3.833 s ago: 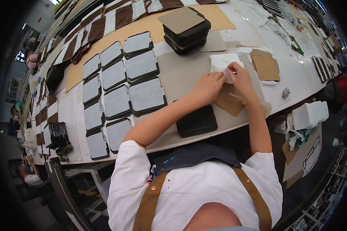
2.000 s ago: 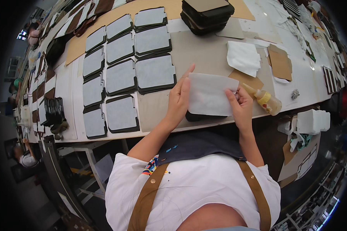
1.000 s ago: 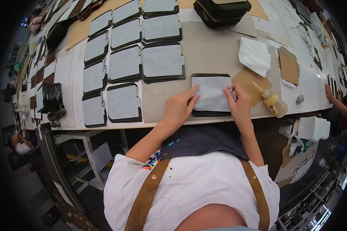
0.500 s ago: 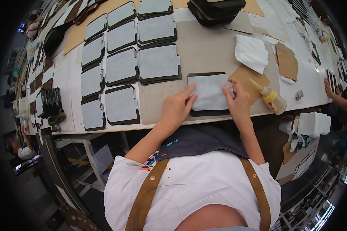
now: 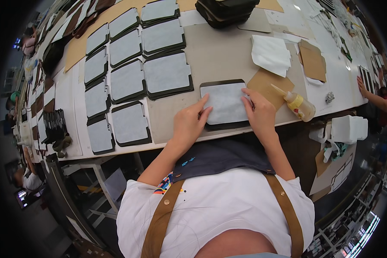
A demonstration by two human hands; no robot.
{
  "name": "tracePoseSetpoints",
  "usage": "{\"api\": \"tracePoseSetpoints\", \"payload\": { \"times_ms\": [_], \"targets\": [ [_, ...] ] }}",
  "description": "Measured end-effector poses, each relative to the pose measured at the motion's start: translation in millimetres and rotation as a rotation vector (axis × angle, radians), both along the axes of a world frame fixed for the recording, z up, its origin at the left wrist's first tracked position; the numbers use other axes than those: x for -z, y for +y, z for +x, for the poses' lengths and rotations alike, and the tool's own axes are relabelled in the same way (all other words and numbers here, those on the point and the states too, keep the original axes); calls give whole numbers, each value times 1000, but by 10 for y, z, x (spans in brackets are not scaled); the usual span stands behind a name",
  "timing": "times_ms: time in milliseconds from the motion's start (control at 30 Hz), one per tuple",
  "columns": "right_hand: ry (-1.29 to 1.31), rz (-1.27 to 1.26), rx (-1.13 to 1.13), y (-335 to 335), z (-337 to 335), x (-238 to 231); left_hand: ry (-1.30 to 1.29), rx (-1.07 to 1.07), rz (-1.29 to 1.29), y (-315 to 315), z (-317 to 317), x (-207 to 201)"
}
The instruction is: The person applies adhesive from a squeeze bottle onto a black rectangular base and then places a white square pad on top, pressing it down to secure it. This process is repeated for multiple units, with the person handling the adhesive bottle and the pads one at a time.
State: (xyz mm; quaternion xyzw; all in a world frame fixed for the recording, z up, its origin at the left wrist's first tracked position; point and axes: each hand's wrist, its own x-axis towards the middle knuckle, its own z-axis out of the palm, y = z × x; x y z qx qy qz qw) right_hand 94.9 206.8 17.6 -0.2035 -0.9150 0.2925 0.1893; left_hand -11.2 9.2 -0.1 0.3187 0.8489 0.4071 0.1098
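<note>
Two hands press a pale sheet onto a dark panel at the near edge of the table.

The pale grey sheet lies on a dark panel near the table edge. The left hand lies flat with fingers stretched out, touching the sheet's left side. The right hand rests open on its right side, holding nothing. A small glue bottle lies just beside the right hand. More grey-topped panels sit in rows to the left.

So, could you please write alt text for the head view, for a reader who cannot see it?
Both hands, left and right, press a grey sheet flat onto a dark panel at the table edge. Rows of finished panels lie to the left; a glue bottle and white cloth lie to the right.
</note>
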Motion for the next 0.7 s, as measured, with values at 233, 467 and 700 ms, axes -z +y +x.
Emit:
{"api": "tracePoseSetpoints", "payload": {
  "times_ms": [233,467,700],
  "targets": [
    [-36,3,-1,1,5,-7,-7,5,-21,-10,0,-1],
    [-191,-183,-18,89,-32,-93,-269,27,-16,-56,-83,-35],
    [-219,-250,-37,173,-28,-120,-216,82,-77,-44,-105,-182]
  ]
}}
